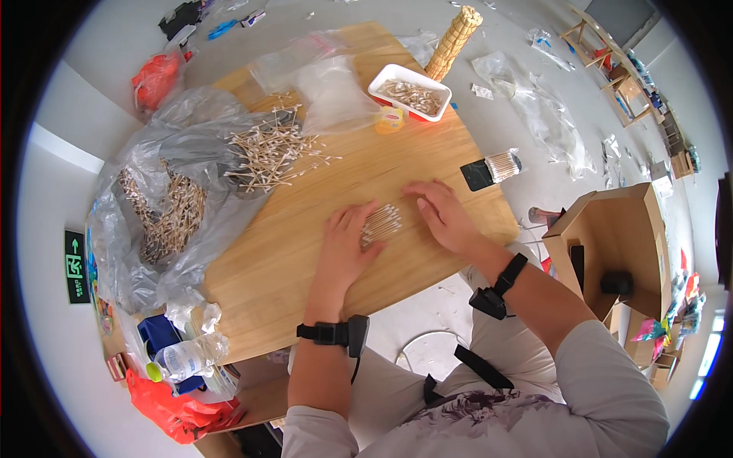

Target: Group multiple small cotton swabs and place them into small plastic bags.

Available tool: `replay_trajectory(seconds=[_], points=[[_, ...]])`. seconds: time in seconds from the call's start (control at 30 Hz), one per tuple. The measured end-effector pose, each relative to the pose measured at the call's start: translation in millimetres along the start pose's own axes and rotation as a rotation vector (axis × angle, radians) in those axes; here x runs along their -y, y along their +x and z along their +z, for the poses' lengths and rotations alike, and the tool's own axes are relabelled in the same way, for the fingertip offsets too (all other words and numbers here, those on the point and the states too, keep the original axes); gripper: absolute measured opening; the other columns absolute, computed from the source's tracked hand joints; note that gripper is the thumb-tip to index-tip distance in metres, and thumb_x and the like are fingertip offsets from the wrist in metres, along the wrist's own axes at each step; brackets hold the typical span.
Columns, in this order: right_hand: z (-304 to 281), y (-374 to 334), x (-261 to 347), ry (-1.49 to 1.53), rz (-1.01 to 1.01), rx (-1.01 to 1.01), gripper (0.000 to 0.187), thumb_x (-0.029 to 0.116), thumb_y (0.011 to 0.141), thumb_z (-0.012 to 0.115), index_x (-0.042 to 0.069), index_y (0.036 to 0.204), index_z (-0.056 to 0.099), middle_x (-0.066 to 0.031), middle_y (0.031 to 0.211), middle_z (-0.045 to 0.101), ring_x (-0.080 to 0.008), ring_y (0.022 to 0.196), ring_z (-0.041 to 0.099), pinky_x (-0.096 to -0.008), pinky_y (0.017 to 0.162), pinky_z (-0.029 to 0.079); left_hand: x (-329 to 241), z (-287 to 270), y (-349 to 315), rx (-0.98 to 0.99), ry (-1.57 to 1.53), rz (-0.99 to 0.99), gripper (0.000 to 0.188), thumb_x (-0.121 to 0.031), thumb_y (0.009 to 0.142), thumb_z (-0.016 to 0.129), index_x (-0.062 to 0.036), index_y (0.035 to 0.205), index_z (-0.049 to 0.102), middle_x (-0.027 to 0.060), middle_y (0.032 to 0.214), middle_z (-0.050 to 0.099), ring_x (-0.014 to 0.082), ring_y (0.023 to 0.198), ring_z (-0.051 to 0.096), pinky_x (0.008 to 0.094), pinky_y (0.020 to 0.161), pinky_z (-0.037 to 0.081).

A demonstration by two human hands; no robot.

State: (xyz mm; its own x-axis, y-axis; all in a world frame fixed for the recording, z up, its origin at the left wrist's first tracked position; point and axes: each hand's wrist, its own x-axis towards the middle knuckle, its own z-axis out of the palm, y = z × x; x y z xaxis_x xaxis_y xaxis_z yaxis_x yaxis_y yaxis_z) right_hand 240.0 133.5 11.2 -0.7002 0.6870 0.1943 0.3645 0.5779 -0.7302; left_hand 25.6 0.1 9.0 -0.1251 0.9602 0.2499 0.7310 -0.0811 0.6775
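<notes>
A small row of cotton swabs (384, 223) lies side by side on the wooden table, near its front edge. Thumb and fingers of my left hand (348, 235) bracket the row from the left, touching it. Just right of the swabs, my right hand (443, 215) hovers low or rests on the table, fingers apart and holding nothing. A loose heap of cotton swabs (271, 149) spreads at the far left, partly on a grey plastic bag (221, 221). More swabs (174, 210) fill the bag's left part.
A white tray (372, 82) of swabs stands at the far edge, beside a tall straw-coloured roll (454, 44) and a clear bag (332, 91). A dark pack with swabs (477, 174) lies at the right edge. An open cardboard box (561, 229) is right; a bottle (191, 357) lies near left.
</notes>
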Motion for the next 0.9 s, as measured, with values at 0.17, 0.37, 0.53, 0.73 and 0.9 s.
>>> replay_trajectory(seconds=[0.17,0.37,0.53,0.73,0.9], points=[[13.8,7.9,28.8,0.388,0.26,-0.076,0.035,0.024,0.114,0.041,0.007,0.135,0.062,-0.0104,0.135,0.065,-0.0207,0.132,0.055,-0.0347,0.117,0.036,-0.9,1.8,-0.6,0.0,0.032,0.011,0.078,-0.012,0.075,0.087,-0.0153,0.146,0.055,0.0052,0.132,0.068,0.0311,0.128,0.056,0.0477,0.11,0.039],[44.0,15.6,15.7,0.712,0.258,-0.191,0.053,0.039,0.116,0.03,0.001,0.141,0.057,-0.0106,0.142,0.062,-0.0234,0.137,0.052,-0.0383,0.12,0.034,-4.9,11.9,-2.3,-0.124,-0.022,-0.054,0.061,-0.025,0.097,0.071,-0.0042,0.15,0.05,0.0191,0.143,0.06,0.0339,0.139,0.05,0.0486,0.123,0.028],[51.9,11.1,25.7,0.72,0.235,-0.167,0.061,0.045,0.116,0.026,-0.001,0.146,0.052,-0.0155,0.15,0.056,-0.0272,0.146,0.046,-0.0398,0.125,0.03,-20.1,29.2,-1.5,-0.242,-0.459,-0.173,0.068,-0.042,0.104,0.041,0.0003,0.157,0.035,0.0212,0.156,0.043,0.0328,0.15,0.035,0.0463,0.126,0.02],[58.3,11.9,40.7,0.623,0.234,-0.264,0.055,0.038,0.116,0.03,0.0,0.145,0.056,-0.0178,0.146,0.06,-0.0297,0.141,0.051,-0.0393,0.119,0.036,-27.4,43.4,-1.5,-0.386,-0.945,-0.296,0.083,-0.06,0.111,0.012,0.0037,0.165,0.018,0.0227,0.171,0.023,0.0311,0.16,0.017,0.0436,0.13,0.009],[78.0,14.0,47.5,0.575,0.219,-0.321,0.051,0.036,0.115,0.032,0.0,0.142,0.058,-0.0181,0.142,0.063,-0.0313,0.137,0.055,-0.0399,0.117,0.039,-28.5,56.9,3.2,-0.359,-0.981,-0.293,0.087,-0.065,0.109,0.009,0.0004,0.166,0.016,0.0198,0.172,0.021,0.0298,0.162,0.013,0.0431,0.13,0.004]])
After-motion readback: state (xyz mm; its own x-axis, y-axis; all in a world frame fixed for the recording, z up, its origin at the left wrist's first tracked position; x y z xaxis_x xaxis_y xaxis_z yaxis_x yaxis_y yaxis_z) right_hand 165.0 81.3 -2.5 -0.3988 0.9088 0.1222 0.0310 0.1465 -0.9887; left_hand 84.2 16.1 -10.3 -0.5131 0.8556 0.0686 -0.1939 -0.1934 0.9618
